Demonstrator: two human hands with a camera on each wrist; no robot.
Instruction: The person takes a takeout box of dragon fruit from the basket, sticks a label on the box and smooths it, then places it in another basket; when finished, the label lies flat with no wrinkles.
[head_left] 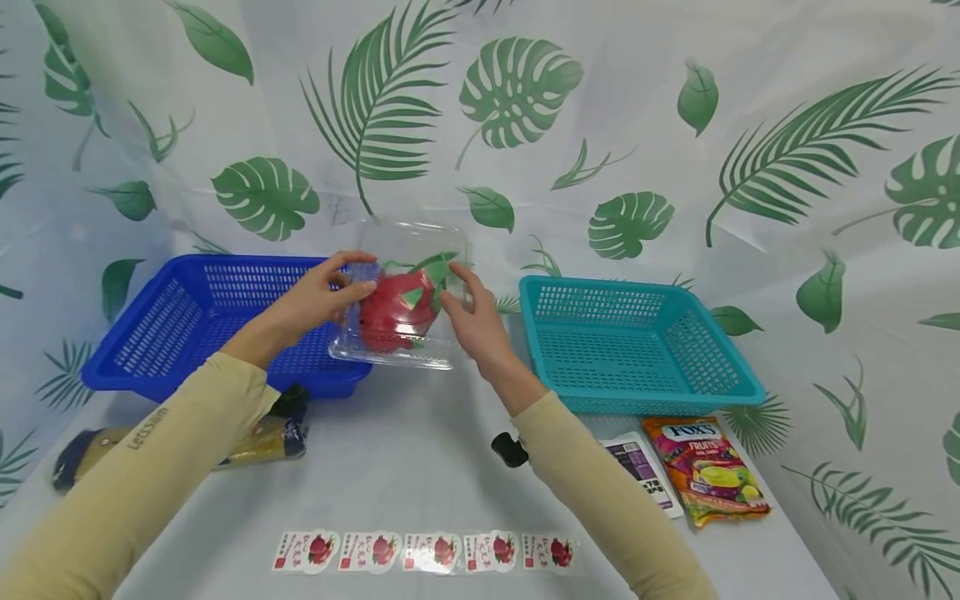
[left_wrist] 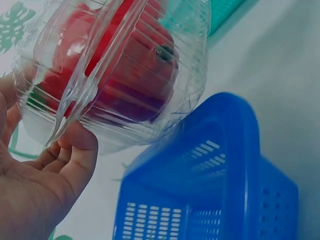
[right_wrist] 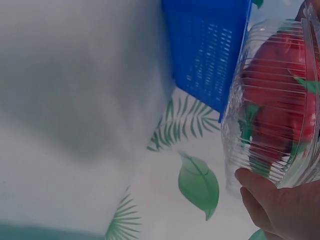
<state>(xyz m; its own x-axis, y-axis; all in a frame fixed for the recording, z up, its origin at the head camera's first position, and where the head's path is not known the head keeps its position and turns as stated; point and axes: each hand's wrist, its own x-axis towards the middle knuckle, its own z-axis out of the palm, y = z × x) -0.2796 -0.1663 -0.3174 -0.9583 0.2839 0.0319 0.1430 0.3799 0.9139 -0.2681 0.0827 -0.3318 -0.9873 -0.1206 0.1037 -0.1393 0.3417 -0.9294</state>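
A clear plastic clamshell box (head_left: 431, 361) with red dragon fruit (head_left: 397, 308) inside is held up between both hands, above the back of the table. My left hand (head_left: 318, 292) pinches its left edge; in the left wrist view the thumb and fingers (left_wrist: 80, 142) close on the box's rim. On the opposite side my right hand (head_left: 476, 325) grips the box, with a fingertip on its ribbed wall in the right wrist view. The lid looks closed over the fruit. Green leaf tips show through the plastic.
Behind the left forearm stands a blue basket (head_left: 217, 385), and a teal basket (head_left: 637, 404) is at the right. A row of dragon-fruit stickers (head_left: 442, 552) lies in front. Nearby are a Fox's candy bag (head_left: 705, 471), a purple-and-white packet (head_left: 645, 475), a black object (head_left: 510, 450) and a yellowish package (head_left: 262, 442).
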